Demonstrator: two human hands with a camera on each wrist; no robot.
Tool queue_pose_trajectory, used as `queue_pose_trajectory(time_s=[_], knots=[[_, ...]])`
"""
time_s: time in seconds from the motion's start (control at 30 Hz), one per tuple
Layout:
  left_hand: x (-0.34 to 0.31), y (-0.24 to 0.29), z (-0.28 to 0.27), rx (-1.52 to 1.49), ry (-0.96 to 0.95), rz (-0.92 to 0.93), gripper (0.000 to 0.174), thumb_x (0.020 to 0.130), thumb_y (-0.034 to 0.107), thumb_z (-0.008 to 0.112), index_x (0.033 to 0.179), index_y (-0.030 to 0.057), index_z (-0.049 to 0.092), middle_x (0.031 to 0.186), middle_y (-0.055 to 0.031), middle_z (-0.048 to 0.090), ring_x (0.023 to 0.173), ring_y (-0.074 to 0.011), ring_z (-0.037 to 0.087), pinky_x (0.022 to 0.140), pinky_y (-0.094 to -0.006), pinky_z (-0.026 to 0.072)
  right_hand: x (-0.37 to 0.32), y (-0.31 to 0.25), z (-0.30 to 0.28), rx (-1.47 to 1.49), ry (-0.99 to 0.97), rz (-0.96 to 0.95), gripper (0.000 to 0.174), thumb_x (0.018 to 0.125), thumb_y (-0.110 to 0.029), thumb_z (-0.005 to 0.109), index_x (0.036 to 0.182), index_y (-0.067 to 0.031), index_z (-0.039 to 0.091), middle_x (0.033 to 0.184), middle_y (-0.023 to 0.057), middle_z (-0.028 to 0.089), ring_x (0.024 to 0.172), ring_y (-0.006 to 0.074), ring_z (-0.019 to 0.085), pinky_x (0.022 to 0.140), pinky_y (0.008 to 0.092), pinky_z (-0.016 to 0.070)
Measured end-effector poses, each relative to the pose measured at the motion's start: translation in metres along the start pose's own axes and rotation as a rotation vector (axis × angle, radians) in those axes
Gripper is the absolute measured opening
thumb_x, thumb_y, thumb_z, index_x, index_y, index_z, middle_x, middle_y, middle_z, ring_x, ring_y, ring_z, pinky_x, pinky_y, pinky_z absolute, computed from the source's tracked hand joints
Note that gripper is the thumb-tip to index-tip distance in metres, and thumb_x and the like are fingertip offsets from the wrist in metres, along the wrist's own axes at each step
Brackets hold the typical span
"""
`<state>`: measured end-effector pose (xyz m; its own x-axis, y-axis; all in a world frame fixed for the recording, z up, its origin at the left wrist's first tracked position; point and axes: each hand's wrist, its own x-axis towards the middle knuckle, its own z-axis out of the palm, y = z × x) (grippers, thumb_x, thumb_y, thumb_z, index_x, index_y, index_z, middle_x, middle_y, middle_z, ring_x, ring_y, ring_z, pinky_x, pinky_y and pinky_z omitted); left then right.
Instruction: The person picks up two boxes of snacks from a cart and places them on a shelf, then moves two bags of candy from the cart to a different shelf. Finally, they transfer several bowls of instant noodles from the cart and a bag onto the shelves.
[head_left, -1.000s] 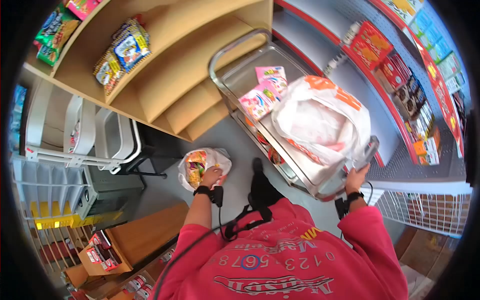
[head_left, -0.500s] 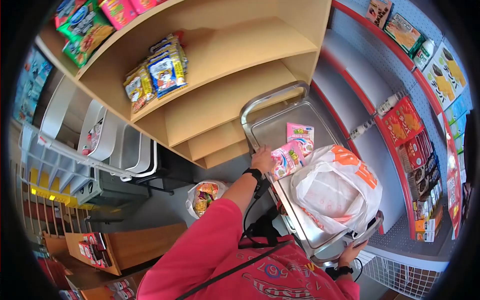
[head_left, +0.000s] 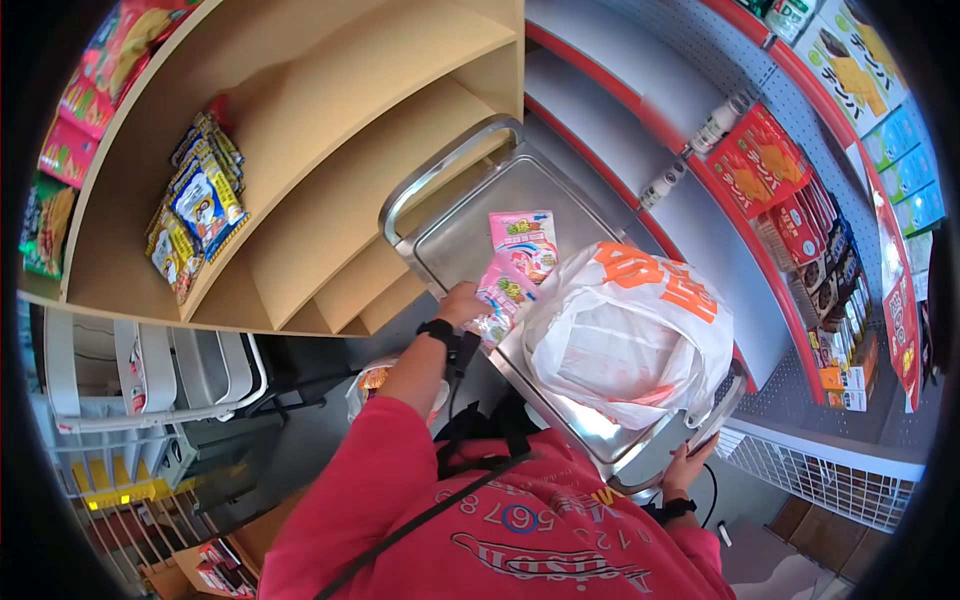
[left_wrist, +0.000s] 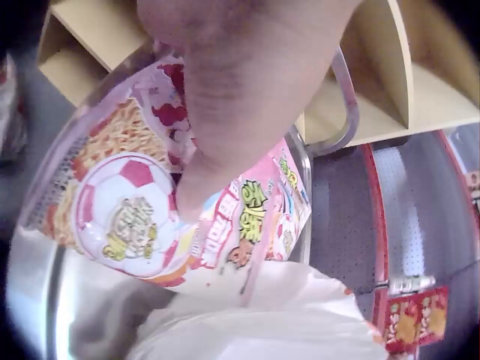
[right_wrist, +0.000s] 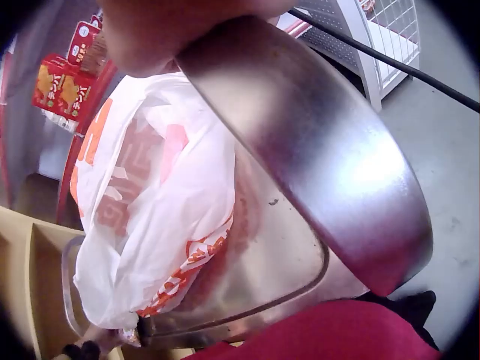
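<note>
In the head view, my left hand [head_left: 462, 305] grips the left edge of a pink snack packet [head_left: 505, 292] at the cart's side. The left wrist view shows its thumb lying across a packet [left_wrist: 135, 217] with a noodle picture and a football; the other fingers are hidden. A second pink packet [head_left: 525, 240] lies on the metal tray [head_left: 455, 240], partly under the first. Beside them, a white bag [head_left: 625, 340] with orange print stands open on the cart. My right hand [head_left: 685, 465] holds the cart's near metal handle [right_wrist: 322, 150].
A wooden shelf [head_left: 330, 150] with blue and yellow snack packs [head_left: 205, 195] stands at the left. Red-edged shelves [head_left: 600, 115] with boxed goods run along the right. Another bag [head_left: 355, 395] sits on the floor, partly behind my left arm.
My left hand has left the floor bag and come up to the pink packets on the cart. My right hand stays at the handle. The head view has shifted.
</note>
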<state>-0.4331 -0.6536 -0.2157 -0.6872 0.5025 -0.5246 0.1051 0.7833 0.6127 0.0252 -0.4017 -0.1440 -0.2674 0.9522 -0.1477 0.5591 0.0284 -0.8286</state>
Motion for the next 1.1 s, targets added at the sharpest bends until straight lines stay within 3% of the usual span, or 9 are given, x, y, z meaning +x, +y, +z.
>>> queue_pose_trajectory(time_s=[0.13,0.33,0.43,0.47,0.57,0.63,0.7,0.83,1.1], knots=[[-0.017,0.009,-0.045,-0.515,-0.204,0.048,0.04,0.062,0.011,0.069,0.1,0.0017,0.057,0.093,-0.0112,0.062,0.082,-0.0228,0.061,0.071,-0.0337,0.0479,-0.001,-0.005,0.002,0.019,0.012,-0.003,0.07,0.075,0.005,0.044,0.135,-0.0083,0.01,0.131,0.0134,0.028,0.092,0.0195,0.049,0.061,0.025,0.0461],[0.028,0.024,-0.049,-1.186,-0.092,-0.068,0.036,0.073,0.007,0.063,0.106,-0.0019,0.052,0.096,-0.0115,0.059,0.081,-0.0212,0.06,0.075,-0.0317,0.0484,-0.002,-0.015,0.003,0.062,0.025,0.039,0.072,0.073,0.007,0.044,0.135,-0.0071,0.012,0.133,0.0145,0.027,0.097,0.0217,0.048,0.066,0.026,0.0452],[0.076,0.015,-0.014,-1.189,-0.155,-0.021,0.038,0.074,0.007,0.062,0.108,-0.0025,0.049,0.097,-0.0111,0.058,0.082,-0.0208,0.06,0.075,-0.0325,0.0483,-0.006,-0.024,0.0,0.007,0.052,0.12,0.071,0.072,0.006,0.045,0.134,-0.0061,0.013,0.128,0.0171,0.036,0.102,0.0217,0.047,0.073,0.0295,0.045],[0.089,0.015,0.0,-1.216,-0.123,0.002,0.037,0.073,0.006,0.062,0.107,-0.003,0.05,0.097,-0.0115,0.058,0.082,-0.021,0.06,0.074,-0.0327,0.0489,-0.001,0.007,0.002,0.004,0.113,0.004,0.069,0.072,0.005,0.047,0.133,-0.0046,0.016,0.123,0.0182,0.042,0.105,0.0242,0.047,0.083,0.032,0.0409],[0.091,0.03,0.011,-1.059,-0.005,-0.055,0.034,0.072,0.004,0.063,0.103,-0.004,0.053,0.095,-0.0124,0.059,0.08,-0.0215,0.06,0.071,-0.0328,0.0505,-0.001,0.026,0.001,-0.019,0.137,0.03,0.067,0.072,0.0,0.049,0.131,-0.0028,0.019,0.121,0.02,0.043,0.107,0.0293,0.047,0.088,0.0323,0.0371],[0.114,0.018,0.019,-1.013,-0.094,-0.01,0.032,0.071,0.004,0.064,0.1,-0.0044,0.054,0.094,-0.0123,0.059,0.078,-0.0217,0.061,0.068,-0.0324,0.0513,-0.003,0.018,0.0,-0.162,0.149,0.005,0.066,0.074,0.0,0.05,0.132,-0.0037,0.019,0.121,0.0191,0.043,0.103,0.0253,0.049,0.084,0.0321,0.0402],[0.111,0.028,0.02,-1.031,-0.191,-0.025,0.032,0.071,0.005,0.065,0.099,-0.005,0.054,0.093,-0.0122,0.059,0.077,-0.0213,0.061,0.067,-0.0322,0.0513,-0.008,-0.025,-0.008,-0.125,0.118,0.174,0.063,0.073,-0.005,0.052,0.129,-0.0046,0.025,0.109,0.0214,0.051,0.097,0.0297,0.054,0.081,0.0342,0.042],[0.098,0.049,0.01,-0.848,-0.09,-0.135,0.028,0.071,0.006,0.065,0.096,-0.0052,0.055,0.089,-0.0117,0.06,0.073,-0.0203,0.061,0.064,-0.0318,0.0511,-0.01,-0.02,-0.007,-0.183,0.173,0.13,0.062,0.07,-0.008,0.053,0.127,-0.0065,0.028,0.1,0.0242,0.055,0.092,0.0361,0.054,0.079,0.0368,0.0429],[0.042,0.066,-0.021,-0.894,0.234,0.043,0.025,0.069,-0.001,0.064,0.093,-0.0049,0.056,0.086,-0.0117,0.06,0.072,-0.0179,0.059,0.063,-0.03,0.0495,-0.009,-0.013,-0.006,-0.146,0.191,0.041,0.061,0.07,-0.009,0.053,0.125,-0.0037,0.029,0.101,0.025,0.054,0.093,0.0377,0.053,0.081,0.037,0.042]])
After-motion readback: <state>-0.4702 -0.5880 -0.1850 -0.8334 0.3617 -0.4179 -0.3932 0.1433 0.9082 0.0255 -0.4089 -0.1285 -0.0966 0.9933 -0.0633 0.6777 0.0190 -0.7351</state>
